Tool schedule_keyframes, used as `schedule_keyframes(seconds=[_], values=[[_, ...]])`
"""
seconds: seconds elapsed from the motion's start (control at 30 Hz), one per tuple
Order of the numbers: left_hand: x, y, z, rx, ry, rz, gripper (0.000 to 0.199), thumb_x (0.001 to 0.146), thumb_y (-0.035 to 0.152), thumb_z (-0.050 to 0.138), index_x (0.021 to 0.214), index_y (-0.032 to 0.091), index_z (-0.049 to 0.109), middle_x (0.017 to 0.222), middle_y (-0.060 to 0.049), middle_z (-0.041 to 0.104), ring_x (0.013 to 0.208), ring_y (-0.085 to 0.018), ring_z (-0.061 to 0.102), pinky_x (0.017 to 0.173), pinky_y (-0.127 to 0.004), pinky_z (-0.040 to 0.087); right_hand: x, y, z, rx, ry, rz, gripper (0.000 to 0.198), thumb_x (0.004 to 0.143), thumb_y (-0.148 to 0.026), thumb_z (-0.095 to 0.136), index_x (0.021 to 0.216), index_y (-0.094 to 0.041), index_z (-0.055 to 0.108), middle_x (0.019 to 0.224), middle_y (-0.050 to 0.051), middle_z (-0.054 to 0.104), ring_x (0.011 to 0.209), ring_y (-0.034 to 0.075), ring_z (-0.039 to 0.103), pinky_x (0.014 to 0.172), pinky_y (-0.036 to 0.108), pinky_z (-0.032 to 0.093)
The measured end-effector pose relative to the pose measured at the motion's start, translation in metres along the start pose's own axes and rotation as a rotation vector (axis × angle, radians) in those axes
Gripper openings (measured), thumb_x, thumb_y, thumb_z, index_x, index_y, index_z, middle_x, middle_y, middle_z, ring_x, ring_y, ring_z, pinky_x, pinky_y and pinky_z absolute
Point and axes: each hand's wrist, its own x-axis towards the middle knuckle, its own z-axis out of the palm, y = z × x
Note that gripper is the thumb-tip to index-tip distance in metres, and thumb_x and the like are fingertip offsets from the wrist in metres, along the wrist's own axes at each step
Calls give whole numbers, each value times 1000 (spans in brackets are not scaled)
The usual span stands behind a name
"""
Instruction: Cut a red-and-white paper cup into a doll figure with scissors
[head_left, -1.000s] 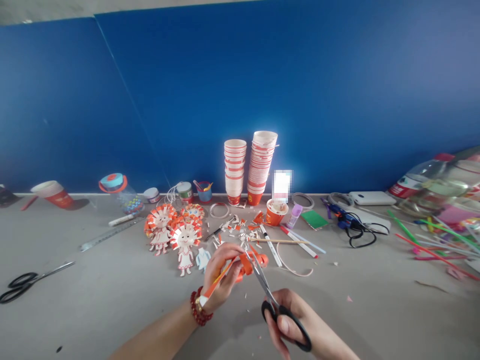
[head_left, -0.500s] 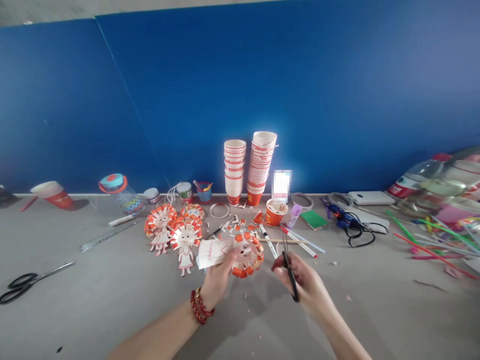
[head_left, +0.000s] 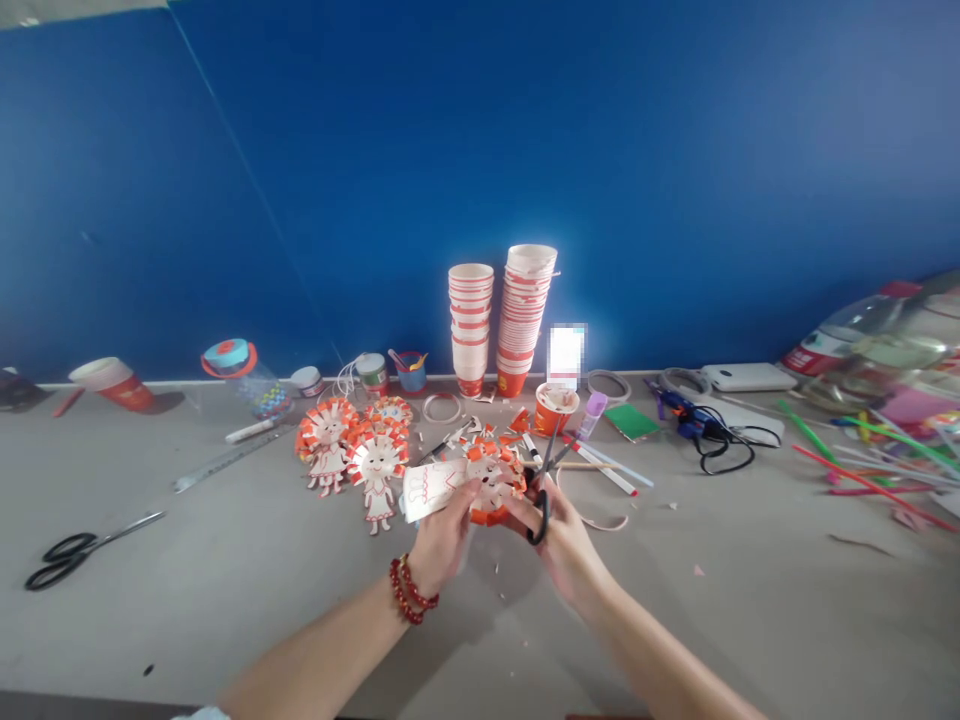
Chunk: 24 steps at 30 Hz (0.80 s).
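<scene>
My left hand (head_left: 444,535) is closed on a paper-cup doll (head_left: 433,487), which has a white body with red drawn lines. Its round face is ringed by curled orange-and-white strips. In my right hand (head_left: 566,540) is a pair of black-handled scissors (head_left: 541,500), blades apart and pointing up and away. My right thumb and fingers reach the doll's fringe at its right side; whether they pinch a strip is hard to make out. Just left of the held doll lies a finished-looking paper doll (head_left: 377,460) with a fringed head, beside another fringed doll (head_left: 328,440).
Two stacks of paper cups, the left stack (head_left: 470,335) and the right stack (head_left: 525,320), stand against the blue wall. An orange cup (head_left: 556,412), a glue gun (head_left: 694,420), markers and paper scraps lie around. Spare scissors (head_left: 82,555) rest at left, pipe cleaners (head_left: 885,465) at right.
My right hand with the scissors has moved left to the doll's fringe, and its fingers now touch the doll. My left hand still holds the doll. The view has shifted slightly.
</scene>
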Motion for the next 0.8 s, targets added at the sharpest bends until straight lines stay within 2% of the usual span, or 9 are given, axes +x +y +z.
schedule_keyframes(seconds=[0.2, 0.3, 0.4, 0.5, 0.57, 0.63, 0.67, 0.73, 0.8], values=[[1, 18, 3, -299, -144, -289, 33, 92, 35, 45, 116, 23, 63, 109, -7, 69, 106, -27, 63, 90, -48, 52, 13, -6, -10, -97, 154, 34, 44, 59, -35, 82, 94, -19, 59, 80, 1, 66, 62, 16, 64, 53, 24, 51], [6, 31, -2, -408, -277, -241, 41, 90, 35, 49, 129, 25, 52, 128, -6, 59, 120, -25, 53, 102, -48, 43, 18, -16, -19, -144, 160, 5, 44, 60, -34, 81, 94, -19, 58, 80, 1, 67, 65, 16, 64, 52, 23, 50], [12, 30, -5, -428, -401, -121, 43, 86, 34, 56, 129, 27, 53, 133, -6, 54, 123, -27, 49, 107, -47, 38, 23, -28, -26, -164, 67, -31, 44, 64, -32, 79, 101, -19, 58, 87, 3, 68, 72, 19, 66, 56, 24, 51], [15, 17, -3, -514, -395, -242, 36, 80, 36, 64, 114, 24, 65, 121, -9, 63, 101, -30, 64, 85, -45, 54, 28, -40, -32, -155, -63, -72, 42, 67, -29, 76, 105, -20, 59, 88, 4, 68, 76, 21, 66, 61, 27, 52], [17, 9, -2, -545, -347, -285, 36, 87, 44, 52, 114, 24, 63, 111, -11, 68, 86, -28, 69, 69, -42, 58, 30, -46, -35, -152, -144, -78, 38, 67, -27, 76, 101, -21, 60, 84, 2, 68, 75, 20, 66, 63, 28, 51], [18, 7, -3, -578, -291, -338, 36, 87, 43, 52, 115, 23, 61, 109, -11, 69, 88, -26, 69, 70, -39, 57, 32, -50, -38, -167, -200, -78, 34, 66, -25, 77, 96, -21, 62, 81, 1, 67, 73, 19, 65, 64, 27, 51], [19, 8, -5, -635, -272, -431, 35, 86, 41, 54, 113, 21, 62, 106, -11, 70, 88, -26, 69, 71, -38, 56, 33, -52, -40, -179, -216, -78, 33, 65, -24, 77, 94, -21, 62, 81, 1, 66, 73, 19, 64, 65, 27, 50], [21, 12, -10, -744, -307, -562, 33, 83, 37, 58, 109, 18, 64, 103, -11, 70, 90, -25, 68, 74, -35, 54, 35, -52, -42, -196, -220, -75, 34, 65, -23, 77, 94, -21, 62, 82, 0, 66, 74, 18, 63, 67, 27, 50], [21, 17, -14, -818, -375, -591, 31, 78, 35, 62, 104, 18, 67, 102, -10, 71, 88, -24, 68, 72, -32, 53, 36, -49, -44, -205, -207, -61, 35, 63, -24, 78, 94, -21, 61, 83, 0, 65, 74, 18, 62, 66, 27, 49]])
